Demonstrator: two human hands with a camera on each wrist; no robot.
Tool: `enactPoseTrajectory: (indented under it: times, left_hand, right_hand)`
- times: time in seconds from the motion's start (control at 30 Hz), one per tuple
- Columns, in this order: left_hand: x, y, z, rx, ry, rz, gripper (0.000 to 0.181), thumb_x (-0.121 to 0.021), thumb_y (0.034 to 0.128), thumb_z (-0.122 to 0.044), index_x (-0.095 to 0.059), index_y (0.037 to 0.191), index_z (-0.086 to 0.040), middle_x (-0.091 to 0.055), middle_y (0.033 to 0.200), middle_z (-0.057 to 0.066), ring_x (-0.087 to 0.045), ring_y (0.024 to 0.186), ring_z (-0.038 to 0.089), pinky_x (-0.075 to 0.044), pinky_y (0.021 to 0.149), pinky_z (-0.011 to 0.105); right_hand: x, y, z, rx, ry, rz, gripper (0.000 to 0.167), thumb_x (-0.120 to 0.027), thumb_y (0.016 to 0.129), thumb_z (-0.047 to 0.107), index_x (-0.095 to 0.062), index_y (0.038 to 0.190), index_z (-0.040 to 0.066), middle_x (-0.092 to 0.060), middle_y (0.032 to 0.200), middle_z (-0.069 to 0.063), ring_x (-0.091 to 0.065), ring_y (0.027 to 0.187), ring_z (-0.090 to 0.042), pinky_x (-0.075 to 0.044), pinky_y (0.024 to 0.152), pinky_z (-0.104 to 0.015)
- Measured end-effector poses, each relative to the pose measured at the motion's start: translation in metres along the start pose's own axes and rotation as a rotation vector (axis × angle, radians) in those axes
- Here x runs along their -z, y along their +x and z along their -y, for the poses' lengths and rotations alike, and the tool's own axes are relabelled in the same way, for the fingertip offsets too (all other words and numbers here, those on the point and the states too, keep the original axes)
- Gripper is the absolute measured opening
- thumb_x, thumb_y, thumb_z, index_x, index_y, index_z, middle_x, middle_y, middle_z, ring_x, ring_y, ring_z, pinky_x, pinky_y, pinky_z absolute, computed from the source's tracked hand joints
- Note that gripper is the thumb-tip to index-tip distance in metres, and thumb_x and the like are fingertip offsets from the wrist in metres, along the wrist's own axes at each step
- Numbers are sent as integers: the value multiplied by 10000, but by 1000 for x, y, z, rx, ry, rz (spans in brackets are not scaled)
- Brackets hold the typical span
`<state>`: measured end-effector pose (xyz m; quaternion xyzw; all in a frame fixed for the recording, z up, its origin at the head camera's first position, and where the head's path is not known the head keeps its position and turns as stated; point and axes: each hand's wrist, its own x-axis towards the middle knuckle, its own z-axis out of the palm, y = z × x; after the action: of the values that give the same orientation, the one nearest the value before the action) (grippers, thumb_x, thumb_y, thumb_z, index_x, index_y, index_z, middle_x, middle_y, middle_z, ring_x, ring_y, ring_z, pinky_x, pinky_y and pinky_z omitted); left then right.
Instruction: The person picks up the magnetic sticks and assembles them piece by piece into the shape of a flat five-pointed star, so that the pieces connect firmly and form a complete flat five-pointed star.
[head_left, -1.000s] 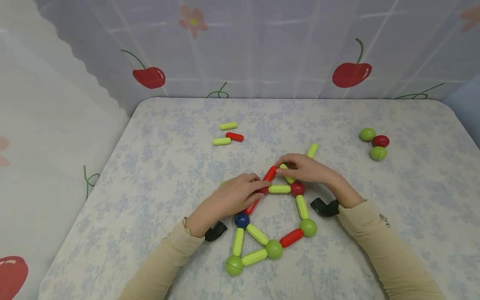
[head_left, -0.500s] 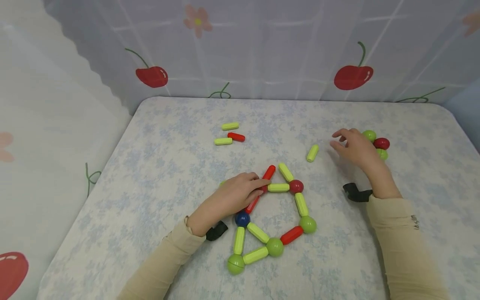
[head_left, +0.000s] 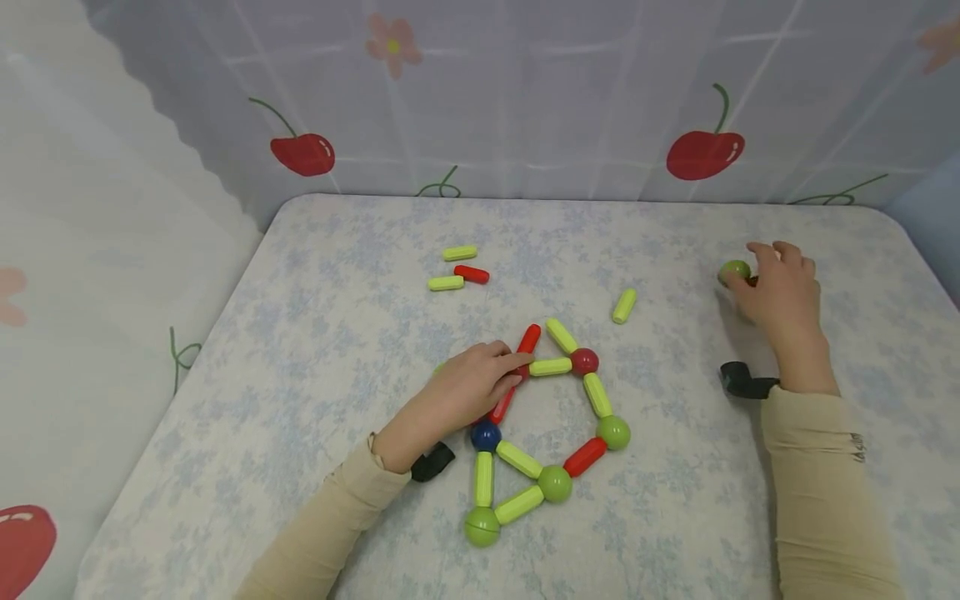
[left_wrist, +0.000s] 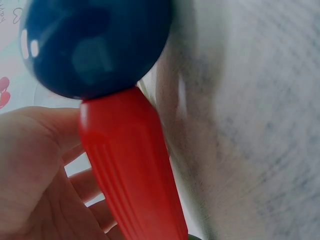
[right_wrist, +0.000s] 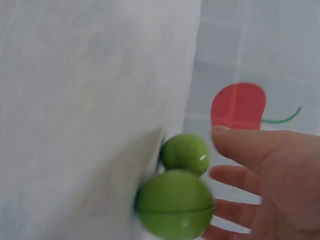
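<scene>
My left hand [head_left: 467, 385] pinches the red ball [head_left: 523, 372] at the upper left of a flat ball-and-rod figure. Red rods run from that ball, one of them down to a blue ball [head_left: 486, 435]. The left wrist view shows the blue ball [left_wrist: 97, 47] joined to a red rod [left_wrist: 132, 165], with the hand beyond. Over the loose balls at right, my right hand [head_left: 787, 304] has thumb and fingers apart. Beside the thumb lies a green ball [head_left: 734, 272]; the other loose balls are mostly covered. Two green balls appear in the right wrist view, the nearer one [right_wrist: 175, 205] by the fingers.
Two yellow-green rods [head_left: 460, 252] and a red rod [head_left: 472, 274] lie toward the back. Another yellow-green rod [head_left: 624, 306] lies between the figure and the right hand. A curtain [head_left: 525, 100] hangs behind the table's far edge.
My right hand has left the rods at the top of the figure and moved right to the loose balls. The left hand stays at the red ball while the figure has turned slightly.
</scene>
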<state>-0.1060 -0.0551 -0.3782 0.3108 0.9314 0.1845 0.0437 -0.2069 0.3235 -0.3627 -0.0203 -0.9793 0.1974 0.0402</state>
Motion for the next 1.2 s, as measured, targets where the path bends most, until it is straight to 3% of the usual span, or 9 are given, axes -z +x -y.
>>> enactPoseTrajectory:
  times: [0.13,0.2,0.4,0.57,0.67,0.83,0.93,1.2]
  left_hand:
    - [-1,0,1,-3,9,3,337,-586,943,-196,-600,1279,-164,-579,1019,33,-521,820,132,-439,636,208]
    - [-1,0,2,-9,16,5,342,-581,946,-198,-593,1286,-165,-576,1042,38,-524,840,138,-447,658,216]
    - [-2,0,5,-37,9,19,364,-566,954,-181,-562,1316,-155,-531,1209,85,-534,1017,208,-464,821,292]
    - [-1,0,7,-43,-31,49,379,-553,961,-178,-538,1338,-149,-507,1269,99,-503,1108,234,-430,900,327]
    - [-1,0,7,-40,-42,59,383,-549,963,-184,-531,1344,-150,-507,1272,97,-497,1117,232,-427,903,323]
    - [-2,1,8,-33,-51,63,385,-551,963,-189,-529,1347,-161,-506,1274,88,-491,1123,225,-425,904,319]
    - [-2,1,8,-30,-56,65,386,-551,962,-192,-529,1347,-166,-507,1272,83,-490,1121,220,-427,901,318]
    - [-3,1,9,-36,-59,62,385,-550,963,-192,-528,1346,-161,-507,1271,87,-491,1116,219,-429,896,317]
  right_hand:
    - [-1,1,-16,-11,-44,158,599,-475,965,279,-289,1340,-149,-229,1291,-431,-232,1141,-621,-250,884,-679]
    - [-3,3,-20,-6,-27,183,605,-478,965,286,-288,1334,-154,-290,1211,-419,-285,1088,-599,-282,864,-662]
    - [-8,7,-20,113,9,131,565,-526,956,236,-329,1331,-139,-419,966,-311,-383,908,-466,-325,756,-603]
    - [-13,8,-10,190,6,124,504,-558,944,206,-392,1300,-110,-440,883,-250,-399,809,-401,-336,661,-530]
    - [-14,7,-5,179,6,157,492,-554,944,199,-395,1300,-101,-441,971,-286,-394,899,-455,-349,719,-572]
    - [-12,5,-4,105,-93,185,460,-553,925,168,-401,1249,-122,-372,1125,-375,-339,1016,-562,-361,786,-638]
    - [-11,4,-4,86,-146,178,423,-573,907,138,-421,1183,-145,-390,1058,-368,-384,955,-539,-391,736,-615]
    - [-11,5,-3,131,-119,158,354,-607,885,64,-454,1109,-163,-426,971,-347,-451,863,-486,-387,733,-574]
